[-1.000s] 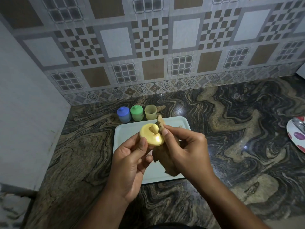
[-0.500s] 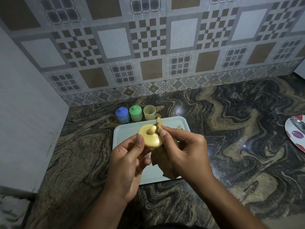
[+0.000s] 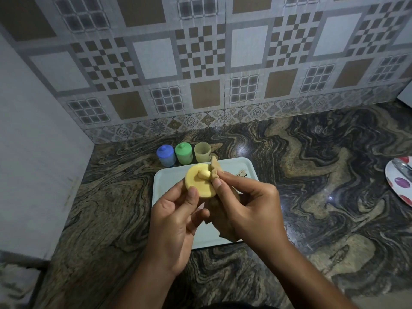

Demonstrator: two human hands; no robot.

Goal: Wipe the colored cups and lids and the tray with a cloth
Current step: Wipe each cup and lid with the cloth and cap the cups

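Yellow lid being wiped above the tray
Left hand (image 3: 176, 221) grips the yellow lid (image 3: 200, 182); right hand (image 3: 252, 210) pinches the cloth (image 3: 215, 170) against it. Far-left cups look finished; white tray (image 3: 169, 177) seemingly remains

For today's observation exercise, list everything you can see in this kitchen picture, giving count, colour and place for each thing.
blue cup: one, blue with its lid on, on the counter behind the tray, leftmost
green cup: one, green with its lid on, middle of the row
yellow cup: one, pale yellow, no lid, rightmost
tray: one, white, on the counter under the hands
yellow lid: one, yellow with a knob, held above the tray
cloth: one, brown, against the lid
plate: one, white with coloured spots, right edge
counter: one, dark swirled stone
left hand: holds the lid
right hand: holds the cloth
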